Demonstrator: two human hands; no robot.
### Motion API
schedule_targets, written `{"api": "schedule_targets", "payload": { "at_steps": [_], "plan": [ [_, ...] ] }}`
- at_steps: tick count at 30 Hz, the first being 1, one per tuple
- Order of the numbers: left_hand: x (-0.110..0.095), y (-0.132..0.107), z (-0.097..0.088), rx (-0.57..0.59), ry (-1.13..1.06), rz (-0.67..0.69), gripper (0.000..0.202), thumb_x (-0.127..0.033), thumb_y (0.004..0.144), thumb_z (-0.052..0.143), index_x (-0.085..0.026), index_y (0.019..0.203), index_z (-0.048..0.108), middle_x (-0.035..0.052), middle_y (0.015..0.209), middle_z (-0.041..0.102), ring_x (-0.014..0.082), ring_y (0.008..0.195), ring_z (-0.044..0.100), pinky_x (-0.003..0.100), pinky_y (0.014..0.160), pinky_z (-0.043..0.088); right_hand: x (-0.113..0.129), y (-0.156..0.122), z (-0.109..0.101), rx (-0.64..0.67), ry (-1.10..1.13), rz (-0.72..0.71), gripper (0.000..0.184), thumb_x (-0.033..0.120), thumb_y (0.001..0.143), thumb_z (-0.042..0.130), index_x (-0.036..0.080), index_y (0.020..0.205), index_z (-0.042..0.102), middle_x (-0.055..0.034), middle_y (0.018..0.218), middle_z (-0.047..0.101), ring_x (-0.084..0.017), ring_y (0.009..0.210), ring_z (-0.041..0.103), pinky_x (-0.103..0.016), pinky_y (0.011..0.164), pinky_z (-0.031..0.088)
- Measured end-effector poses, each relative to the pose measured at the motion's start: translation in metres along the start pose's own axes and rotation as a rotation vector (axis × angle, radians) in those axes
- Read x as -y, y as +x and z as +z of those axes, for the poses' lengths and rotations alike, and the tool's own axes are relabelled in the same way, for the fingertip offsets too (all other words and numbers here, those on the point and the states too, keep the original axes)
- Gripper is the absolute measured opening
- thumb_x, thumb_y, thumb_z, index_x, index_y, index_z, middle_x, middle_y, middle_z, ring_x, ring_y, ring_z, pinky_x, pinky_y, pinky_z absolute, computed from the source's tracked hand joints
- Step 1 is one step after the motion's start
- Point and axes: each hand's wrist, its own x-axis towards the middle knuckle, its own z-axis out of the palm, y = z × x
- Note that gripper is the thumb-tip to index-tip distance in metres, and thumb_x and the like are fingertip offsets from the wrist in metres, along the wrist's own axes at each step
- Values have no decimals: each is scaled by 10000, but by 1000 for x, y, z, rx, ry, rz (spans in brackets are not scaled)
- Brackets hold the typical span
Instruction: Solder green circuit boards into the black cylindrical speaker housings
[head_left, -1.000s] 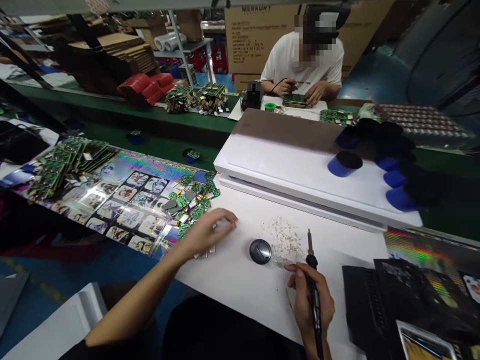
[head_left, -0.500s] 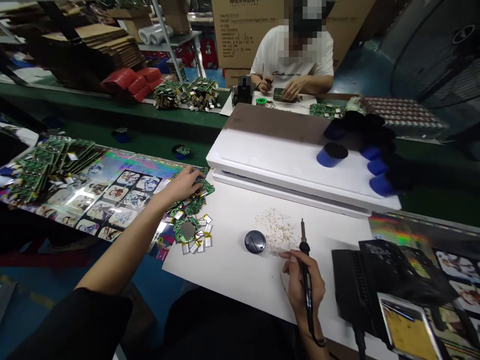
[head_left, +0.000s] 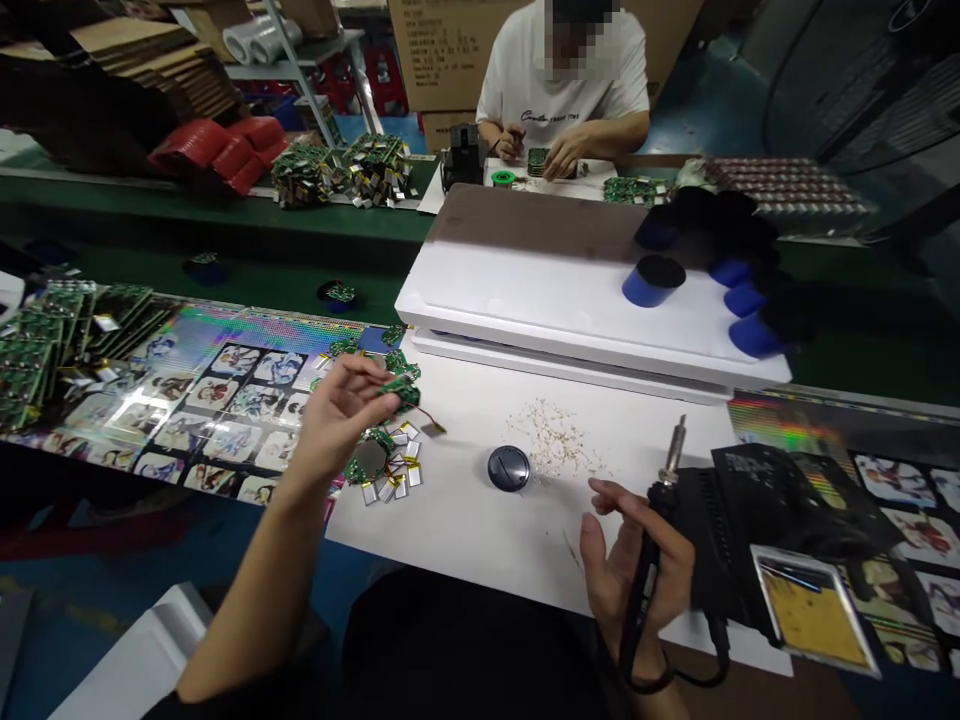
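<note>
My left hand (head_left: 337,415) pinching small green circuit board (head_left: 403,395) at centre left, thin wire (head_left: 431,420) trailing. Right hand (head_left: 634,570) gripping soldering iron (head_left: 664,490), lower right, tip (head_left: 675,445) up, just beside black plastic sheet (head_left: 780,490); drifting right could melt sheet.

I wear the only camera on my head. It looks forward and down, so my left hand (head_left: 337,425) and right hand (head_left: 637,570) appear near, above the white work table (head_left: 465,540), and a person (head_left: 559,75) sits farther away, across.
</note>
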Motion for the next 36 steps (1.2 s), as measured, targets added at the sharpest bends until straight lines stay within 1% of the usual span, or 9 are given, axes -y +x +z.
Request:
{"api": "schedule_targets", "payload": {
  "at_steps": [3,6,11,15,20,25,32,34,36],
  "plan": [
    [13,-25,45,79,-244,-142,337,-306,823,900,-214,1033,653,11,945,648,123,764,656,219,622,575,14,10,12,45,-2,-87,575,60,837,801,261,1330,584,-87,1178,776,-278,1063,789,-508,853,700],
    [22,-46,84,171,-376,-255,319,-284,860,882,-209,1113,703,24,1004,640,118,828,652,222,704,574,20,16,24,154,-19,-146,666,114,844,833,294,1403,520,-106,1284,747,-295,1173,761,-558,932,687],
    [24,-64,119,311,-489,-402,404,-273,856,899,-224,1210,708,28,1011,635,132,929,647,224,819,546,17,21,34,239,-144,-253,701,161,829,885,319,1398,507,-92,1269,750,-285,1162,762,-570,964,670],
    [22,-68,124,331,-489,-442,383,-295,848,907,-208,1149,687,48,1027,659,153,944,659,242,819,546,14,22,28,301,-156,-208,678,155,858,855,314,1425,519,-105,1275,760,-292,1150,779,-556,921,701],
    [20,-68,116,379,-479,-469,406,-281,854,907,-220,1179,671,36,1038,652,133,920,669,245,836,543,15,23,15,395,-140,-225,696,105,852,843,277,1455,540,-123,1327,758,-291,1182,781,-516,957,710],
    [16,-67,111,410,-444,-422,415,-292,856,909,-217,1193,679,33,1019,640,144,922,674,260,840,550,18,19,10,383,-59,-132,738,107,826,869,254,1462,527,-134,1341,751,-287,1191,779,-496,966,710],
    [15,-70,122,429,-455,-432,421,-317,869,893,-216,1199,652,33,1010,644,150,905,685,254,794,563,15,13,16,292,-11,-97,663,89,828,859,269,1391,558,-120,1311,754,-277,1184,782,-478,961,709],
    [15,-64,119,409,-383,-369,390,-365,904,854,-212,1196,646,35,988,655,146,845,672,262,759,555,11,14,14,266,-21,-77,659,107,828,860,268,1388,551,-119,1302,750,-285,1190,776,-495,970,701],
    [16,-55,110,359,-203,-254,265,-395,951,796,-191,1050,660,39,941,662,154,832,653,277,762,538,7,16,9,233,-41,-44,646,137,827,865,262,1377,549,-119,1288,745,-292,1196,767,-519,989,685]
  ]
}}
